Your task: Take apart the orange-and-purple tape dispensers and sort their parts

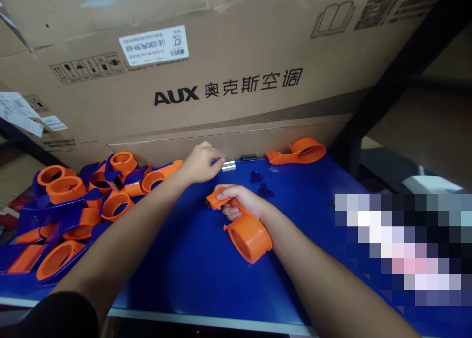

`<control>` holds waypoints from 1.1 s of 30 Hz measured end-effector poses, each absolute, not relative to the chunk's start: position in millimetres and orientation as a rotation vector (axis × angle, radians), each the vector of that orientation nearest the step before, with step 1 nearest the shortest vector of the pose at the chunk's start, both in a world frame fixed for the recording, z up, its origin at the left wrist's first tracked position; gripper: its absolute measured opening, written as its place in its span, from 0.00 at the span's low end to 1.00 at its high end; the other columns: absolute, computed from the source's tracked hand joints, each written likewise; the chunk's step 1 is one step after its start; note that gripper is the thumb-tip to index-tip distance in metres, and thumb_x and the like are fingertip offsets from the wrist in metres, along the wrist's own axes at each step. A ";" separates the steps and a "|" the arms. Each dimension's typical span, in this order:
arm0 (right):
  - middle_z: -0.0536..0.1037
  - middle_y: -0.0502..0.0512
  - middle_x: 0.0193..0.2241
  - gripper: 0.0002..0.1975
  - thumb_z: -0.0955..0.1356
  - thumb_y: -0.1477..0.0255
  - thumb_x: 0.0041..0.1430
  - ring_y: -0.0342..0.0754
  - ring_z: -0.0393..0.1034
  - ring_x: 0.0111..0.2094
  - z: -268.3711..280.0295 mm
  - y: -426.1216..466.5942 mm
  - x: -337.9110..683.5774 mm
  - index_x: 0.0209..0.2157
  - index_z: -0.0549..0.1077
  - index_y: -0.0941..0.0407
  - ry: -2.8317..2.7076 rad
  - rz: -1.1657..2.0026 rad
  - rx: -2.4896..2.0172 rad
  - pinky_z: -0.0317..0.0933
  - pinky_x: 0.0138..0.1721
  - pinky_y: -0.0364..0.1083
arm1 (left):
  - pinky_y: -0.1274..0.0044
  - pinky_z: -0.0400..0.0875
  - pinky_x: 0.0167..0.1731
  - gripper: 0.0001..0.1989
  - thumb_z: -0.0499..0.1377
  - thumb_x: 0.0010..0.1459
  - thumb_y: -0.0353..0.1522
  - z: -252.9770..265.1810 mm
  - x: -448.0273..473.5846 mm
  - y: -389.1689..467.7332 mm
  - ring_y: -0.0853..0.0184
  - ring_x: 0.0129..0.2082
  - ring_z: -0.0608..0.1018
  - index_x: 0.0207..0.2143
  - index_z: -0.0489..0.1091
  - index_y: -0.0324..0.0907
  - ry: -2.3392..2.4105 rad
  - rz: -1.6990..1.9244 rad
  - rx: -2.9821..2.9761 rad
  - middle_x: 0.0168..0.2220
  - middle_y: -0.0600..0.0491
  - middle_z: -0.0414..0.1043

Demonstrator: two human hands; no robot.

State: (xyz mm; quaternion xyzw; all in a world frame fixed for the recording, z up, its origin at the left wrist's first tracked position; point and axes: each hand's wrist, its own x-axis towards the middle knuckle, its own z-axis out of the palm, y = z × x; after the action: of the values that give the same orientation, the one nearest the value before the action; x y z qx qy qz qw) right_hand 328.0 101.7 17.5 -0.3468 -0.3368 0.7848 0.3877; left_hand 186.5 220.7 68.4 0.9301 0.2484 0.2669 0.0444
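My right hand (239, 202) is wrapped around the handle of an orange plastic tape dispenser (250, 238). Its round ring hangs below my wrist, and a small black part shows at its front end. Farther back, my left hand (202, 162) has thumb and forefinger drawn together beside small shiny metal strips (229, 166) on the blue tabletop (177, 269). Whether a strip is between those fingertips cannot be made out. Just right of the strips lies a small black piece (248, 157). Two dark blue plastic pieces (261, 183) rest nearer to my right hand.
A heap of orange and blue tape dispensers (66, 188) covers the table's left side. Another orange dispenser part (304, 152) lies at the back right. A large cardboard box (236, 47) stands along the back edge, and a dark metal post (356, 156) rises at the right.
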 end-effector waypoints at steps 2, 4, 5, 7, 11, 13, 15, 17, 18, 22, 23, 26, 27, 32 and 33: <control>0.74 0.48 0.19 0.10 0.69 0.74 0.45 0.35 0.49 0.11 17.0 102.5 328.4 0.29 0.64 0.55 -0.835 1.969 -0.866 0.37 0.14 0.37 | 0.66 0.71 0.53 0.14 0.59 0.64 0.34 61.7 164.0 193.1 0.62 0.45 0.79 0.48 0.79 0.43 0.796 1.015 2.705 0.46 0.49 0.82; 0.73 0.47 0.19 0.10 0.70 0.74 0.45 0.35 0.49 0.12 16.1 103.9 328.4 0.30 0.65 0.55 -0.814 1.941 -0.852 0.38 0.14 0.37 | 0.66 0.74 0.50 0.17 0.61 0.62 0.35 47.8 143.9 163.4 0.61 0.44 0.80 0.53 0.77 0.42 0.863 1.083 2.579 0.48 0.48 0.81; 0.73 0.47 0.19 0.11 0.70 0.74 0.45 0.35 0.50 0.12 15.6 104.6 328.3 0.31 0.65 0.55 -0.806 1.928 -0.847 0.38 0.14 0.38 | 0.67 0.75 0.48 0.20 0.62 0.62 0.35 39.4 136.5 150.1 0.62 0.43 0.81 0.56 0.75 0.43 0.875 1.064 2.511 0.49 0.47 0.81; 0.73 0.46 0.19 0.12 0.71 0.73 0.44 0.36 0.50 0.12 14.6 106.0 327.8 0.32 0.66 0.55 -0.794 1.907 -0.841 0.38 0.13 0.38 | 0.69 0.77 0.45 0.20 0.61 0.64 0.36 22.7 127.9 130.3 0.63 0.41 0.81 0.57 0.74 0.43 0.907 1.075 2.353 0.48 0.47 0.81; 0.71 0.45 0.18 0.13 0.72 0.73 0.44 0.35 0.50 0.11 14.2 107.0 326.7 0.32 0.66 0.54 -0.778 1.878 -0.843 0.39 0.13 0.38 | 0.69 0.79 0.45 0.19 0.61 0.64 0.40 0.5 125.7 120.8 0.63 0.41 0.82 0.56 0.75 0.44 0.854 1.064 2.112 0.46 0.47 0.81; 0.71 0.44 0.18 0.13 0.72 0.73 0.45 0.35 0.49 0.11 15.0 106.4 326.1 0.32 0.66 0.54 -0.771 1.868 -0.845 0.39 0.13 0.37 | 0.69 0.79 0.43 0.23 0.64 0.61 0.40 -4.9 125.7 122.9 0.63 0.38 0.82 0.57 0.74 0.44 0.834 1.065 2.049 0.43 0.48 0.82; 0.70 0.44 0.17 0.13 0.72 0.73 0.44 0.35 0.49 0.11 16.3 105.3 325.3 0.32 0.66 0.54 -0.767 1.865 -0.846 0.39 0.13 0.37 | 0.70 0.79 0.43 0.24 0.66 0.59 0.40 -7.6 125.1 123.7 0.64 0.36 0.82 0.57 0.74 0.44 0.866 1.085 2.023 0.41 0.49 0.82; 0.69 0.44 0.16 0.13 0.72 0.73 0.43 0.36 0.49 0.11 18.2 104.2 324.4 0.32 0.66 0.54 -0.768 1.867 -0.851 0.39 0.13 0.37 | 0.70 0.78 0.43 0.22 0.66 0.59 0.38 -7.9 123.8 122.6 0.64 0.37 0.82 0.55 0.75 0.44 0.913 1.100 2.028 0.41 0.50 0.82; 0.70 0.45 0.16 0.14 0.72 0.73 0.43 0.36 0.50 0.11 19.4 103.7 324.3 0.33 0.67 0.55 -0.770 1.871 -0.853 0.39 0.13 0.37 | 0.70 0.78 0.42 0.20 0.65 0.60 0.38 -7.2 122.6 121.8 0.64 0.36 0.82 0.54 0.76 0.44 0.928 1.100 2.037 0.41 0.50 0.82; 0.76 0.49 0.20 0.19 0.70 0.75 0.43 0.37 0.50 0.11 27.5 102.3 330.1 0.41 0.70 0.56 -0.761 1.863 -0.885 0.41 0.13 0.38 | 0.72 0.78 0.39 0.15 0.64 0.61 0.38 -1.1 113.6 124.4 0.67 0.34 0.81 0.49 0.77 0.44 0.921 1.068 2.080 0.37 0.52 0.81; 0.76 0.50 0.21 0.19 0.70 0.75 0.43 0.36 0.50 0.11 30.5 102.0 333.4 0.41 0.71 0.56 -0.758 1.860 -0.899 0.41 0.13 0.38 | 0.73 0.78 0.39 0.14 0.64 0.60 0.38 1.0 111.2 127.4 0.67 0.33 0.81 0.47 0.77 0.44 0.932 1.082 2.074 0.36 0.52 0.81; 0.75 0.51 0.20 0.12 0.70 0.73 0.44 0.35 0.48 0.12 40.7 100.6 345.3 0.34 0.70 0.57 -0.766 1.885 -0.926 0.40 0.13 0.38 | 0.74 0.76 0.36 0.12 0.65 0.56 0.36 10.3 110.6 142.7 0.68 0.31 0.79 0.42 0.75 0.42 1.023 1.156 2.017 0.32 0.53 0.79; 0.74 0.51 0.20 0.10 0.69 0.73 0.44 0.35 0.48 0.12 44.0 99.6 348.6 0.32 0.70 0.57 -0.784 1.912 -0.924 0.39 0.12 0.38 | 0.75 0.76 0.34 0.11 0.65 0.55 0.35 14.8 114.5 149.4 0.69 0.30 0.79 0.40 0.74 0.42 1.059 1.163 2.011 0.31 0.54 0.78; 0.71 0.48 0.17 0.08 0.69 0.74 0.44 0.35 0.47 0.11 53.1 89.1 347.5 0.30 0.66 0.55 -0.937 1.990 -0.858 0.37 0.13 0.38 | 0.74 0.74 0.40 0.08 0.66 0.54 0.34 41.5 170.1 187.3 0.66 0.37 0.79 0.37 0.74 0.43 0.993 0.805 2.477 0.36 0.53 0.79; 0.71 0.48 0.17 0.08 0.68 0.74 0.45 0.35 0.47 0.11 53.0 86.7 344.7 0.29 0.65 0.55 -0.950 1.989 -0.857 0.37 0.13 0.37 | 0.73 0.73 0.42 0.09 0.67 0.55 0.35 45.0 185.9 194.8 0.64 0.40 0.79 0.38 0.74 0.43 0.958 0.691 2.587 0.38 0.52 0.80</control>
State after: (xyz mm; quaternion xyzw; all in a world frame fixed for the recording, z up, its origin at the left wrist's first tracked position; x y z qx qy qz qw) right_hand 344.7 86.7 53.0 -0.3354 -0.3719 0.7784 0.3785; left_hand 185.9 194.8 45.0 0.8996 0.3331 0.2402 0.1483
